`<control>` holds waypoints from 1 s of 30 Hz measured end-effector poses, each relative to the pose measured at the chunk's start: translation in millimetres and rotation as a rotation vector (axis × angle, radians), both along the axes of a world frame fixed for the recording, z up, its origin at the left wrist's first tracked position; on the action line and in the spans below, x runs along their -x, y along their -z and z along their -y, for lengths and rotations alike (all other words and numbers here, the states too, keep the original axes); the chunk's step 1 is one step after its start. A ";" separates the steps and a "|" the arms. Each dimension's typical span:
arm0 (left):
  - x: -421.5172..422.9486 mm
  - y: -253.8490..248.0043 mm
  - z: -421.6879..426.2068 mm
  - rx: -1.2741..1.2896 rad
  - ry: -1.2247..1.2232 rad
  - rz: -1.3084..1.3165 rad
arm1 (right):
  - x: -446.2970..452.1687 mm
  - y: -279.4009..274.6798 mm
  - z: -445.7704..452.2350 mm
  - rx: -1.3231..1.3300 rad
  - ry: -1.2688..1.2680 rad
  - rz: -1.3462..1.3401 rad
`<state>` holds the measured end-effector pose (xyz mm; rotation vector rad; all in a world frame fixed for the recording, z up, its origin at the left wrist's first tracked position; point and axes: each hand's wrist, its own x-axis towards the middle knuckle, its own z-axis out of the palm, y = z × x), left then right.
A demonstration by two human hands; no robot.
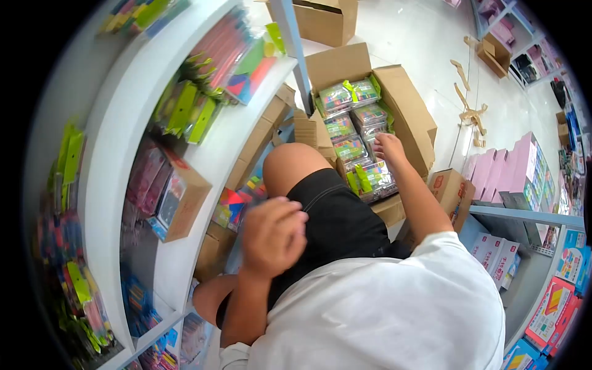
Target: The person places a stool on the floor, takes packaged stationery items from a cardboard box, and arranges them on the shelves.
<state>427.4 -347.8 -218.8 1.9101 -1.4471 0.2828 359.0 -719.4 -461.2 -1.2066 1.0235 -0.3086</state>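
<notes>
My right hand [388,148] reaches over an open cardboard box [404,98] on the floor, its fingers slightly spread and nothing seen in them. Below and beside it, clear packs of small multicoloured pieces [351,148] fill the box in two rows. Some carry bright green tags, such as the near pack [377,176] and the far pack [348,95]. Whether my fingertips touch a pack, I cannot tell. My left hand [274,237] hangs in the air above my thigh, blurred, with its fingers loosely bent and apart. It holds nothing that I can see.
Left stands a white shelf unit [166,265] with green-tagged packs [188,111] and a small open carton [185,203]. Another carton [330,21] lies beyond the box. Torn cardboard strips [473,116] litter the floor. Right, a shelf [530,216] bears pink boxes [515,166].
</notes>
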 end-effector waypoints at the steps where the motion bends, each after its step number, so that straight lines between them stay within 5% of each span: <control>1: 10.3 8.3 13.0 -0.027 0.064 -0.051 | -0.9 26.9 11.9 -0.270 0.060 -0.060; 5: 22.3 32.8 34.7 -0.094 0.219 -0.148 | -34.8 102.1 42.5 -0.378 0.334 -0.142; 8: 9.9 32.6 33.2 -0.149 0.161 -0.178 | -59.5 88.8 50.4 -0.334 0.481 -0.245; 14: -12.5 47.8 25.0 -0.100 -0.024 -0.303 | -107.9 75.9 69.4 -0.308 0.313 -0.275; 17: -19.8 52.1 26.1 -0.110 -0.035 -0.312 | -126.8 174.7 117.6 -0.501 0.407 -0.185; 23: -24.2 54.6 37.0 -0.130 0.029 -0.353 | -159.6 173.0 107.0 -0.352 0.747 -0.292; 25: -24.4 54.0 37.3 -0.131 0.043 -0.355 | -152.9 118.2 83.7 -0.370 0.712 -0.278; 30: -25.8 49.5 46.8 -0.036 0.073 -0.514 | -96.5 100.3 59.5 -0.361 0.436 -0.018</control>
